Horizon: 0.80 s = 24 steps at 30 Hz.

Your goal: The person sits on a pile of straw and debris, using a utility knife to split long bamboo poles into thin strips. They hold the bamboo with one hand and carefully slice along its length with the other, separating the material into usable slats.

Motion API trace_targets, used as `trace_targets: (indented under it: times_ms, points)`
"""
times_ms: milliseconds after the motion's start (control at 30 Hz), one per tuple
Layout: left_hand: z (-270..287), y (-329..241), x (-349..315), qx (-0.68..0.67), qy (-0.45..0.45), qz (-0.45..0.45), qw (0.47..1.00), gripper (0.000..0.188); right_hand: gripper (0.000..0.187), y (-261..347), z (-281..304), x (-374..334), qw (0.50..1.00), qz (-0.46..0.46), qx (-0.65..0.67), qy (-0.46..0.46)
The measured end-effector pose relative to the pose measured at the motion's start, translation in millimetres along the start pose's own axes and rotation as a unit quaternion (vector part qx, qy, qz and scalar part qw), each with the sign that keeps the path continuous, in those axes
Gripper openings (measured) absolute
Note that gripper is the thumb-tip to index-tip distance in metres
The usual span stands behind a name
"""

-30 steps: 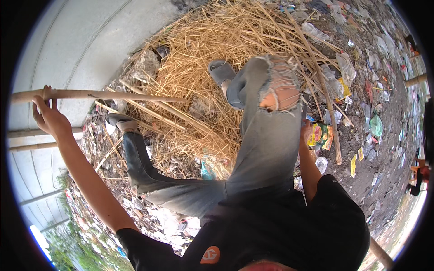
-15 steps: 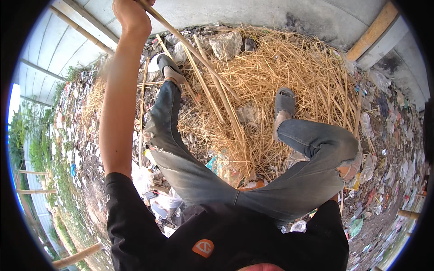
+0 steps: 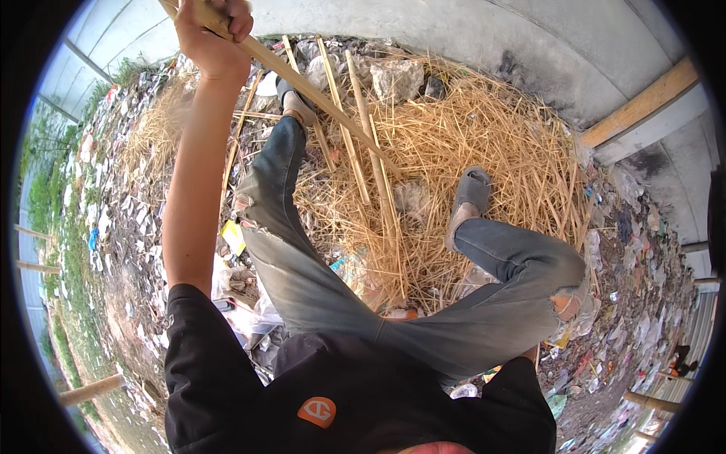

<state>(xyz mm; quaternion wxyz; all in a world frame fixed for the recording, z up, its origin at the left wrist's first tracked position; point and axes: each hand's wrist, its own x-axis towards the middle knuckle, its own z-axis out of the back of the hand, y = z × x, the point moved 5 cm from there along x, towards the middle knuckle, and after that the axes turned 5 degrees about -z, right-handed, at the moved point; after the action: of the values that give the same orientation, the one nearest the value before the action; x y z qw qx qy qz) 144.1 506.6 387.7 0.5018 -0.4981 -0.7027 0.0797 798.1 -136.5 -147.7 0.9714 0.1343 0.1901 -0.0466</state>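
One pole (image 3: 306, 92): left hand (image 3: 211, 51) clasps it, likely for balance.
Straw (image 3: 522, 151): below-right of those fingers.
Right hand: hidden; we cannot tell.

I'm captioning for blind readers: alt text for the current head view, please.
A left hand grips a wooden pole slanting across dry straw; the right hand is hidden. Also visible: legs in ripped jeans, scattered litter and a gray wall.

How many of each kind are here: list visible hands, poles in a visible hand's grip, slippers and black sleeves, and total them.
Visible hands: 1 (left hand)
Poles in its grip: 1 (wooden pole)
Slippers: 2 (left slipper, right slipper)
Black sleeves: 2 (left sleeve, right sleeve)
Total: 6
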Motion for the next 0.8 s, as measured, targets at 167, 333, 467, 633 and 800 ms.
trace_targets:
  times_ms: [167, 333, 467, 633, 800]
  points:
    - [27.5, -35.9, -42.8, 0.002, -0.047, -0.013, 0.999, 0.047, 0.044, 10.3, -8.5, -4.7, 1.0, 0.007, 0.01, 0.016]
    - [83.3, -64.2, -89.2, -0.082, -0.06, -0.036, 0.994, 0.048, 0.044, 14.9, -22.6, -12.7, 0.999, 0.015, 0.021, 0.033]
    - [60.3, -79.8, -128.0, -0.029, -0.251, -0.078, 0.964, 0.047, 0.045, 19.7, -35.8, -16.4, 0.999, 0.022, 0.034, 0.036]
    - [64.1, -92.5, -135.2, 0.006, -0.237, -0.074, 0.969, 0.048, 0.045, 35.6, -67.8, -24.5, 0.996, 0.04, 0.064, 0.054]
    - [67.9, -93.8, -131.8, 0.021, -0.175, -0.065, 0.982, 0.05, 0.046, 1.3, -91.3, -10.4, 0.986, 0.075, 0.134, 0.064]
